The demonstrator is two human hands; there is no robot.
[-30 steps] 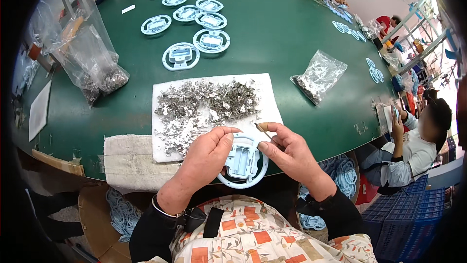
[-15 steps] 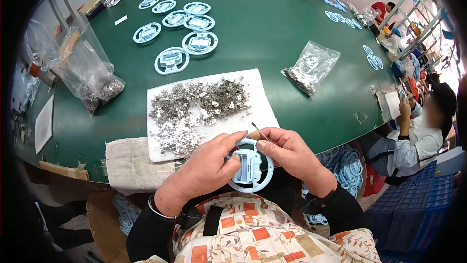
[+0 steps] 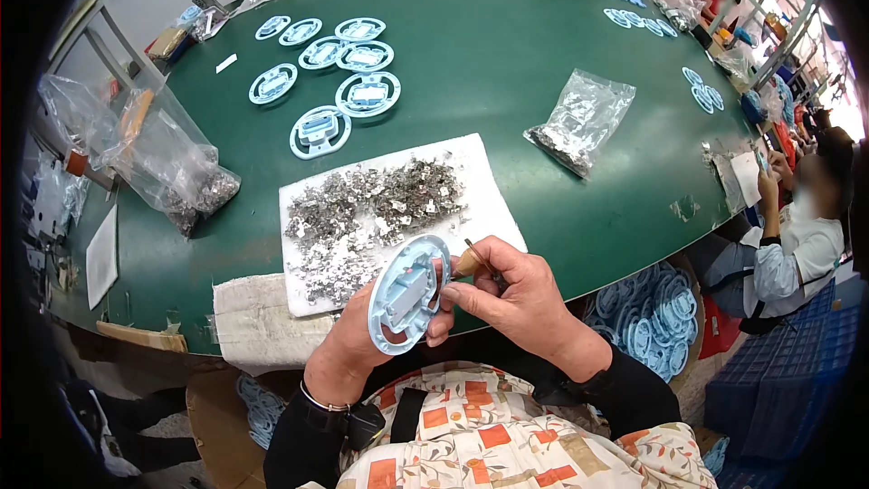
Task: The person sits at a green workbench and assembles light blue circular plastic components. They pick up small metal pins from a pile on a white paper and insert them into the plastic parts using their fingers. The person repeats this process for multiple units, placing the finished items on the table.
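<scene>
My left hand (image 3: 351,333) grips a light blue plastic toy steering wheel (image 3: 405,294) by its rim. The wheel is tilted up, its ribbed, recessed side showing, and it hides part of that hand. Close to the wheel's right edge, my right hand (image 3: 525,301) is closed around a thin dark metal tool (image 3: 480,256). Something tan shows at those fingers; whether it belongs to the tool I cannot tell. Just beyond both hands lies a white foam board (image 3: 489,195) covered with a heap of small shiny metal pieces (image 3: 380,204).
Several blue wheels (image 3: 367,94) lie on the green table (image 3: 471,64). Clear bags of metal pieces stand left (image 3: 195,181) and lie right (image 3: 579,123). A folded cloth (image 3: 262,317) rests at the near edge. Below right is a box of blue wheels (image 3: 647,317). A co-worker (image 3: 797,218) sits at right.
The blue wheel has been turned over and tilted up, shifting left with my left hand. My right hand, keeping the metal tool, has moved slightly left and down.
</scene>
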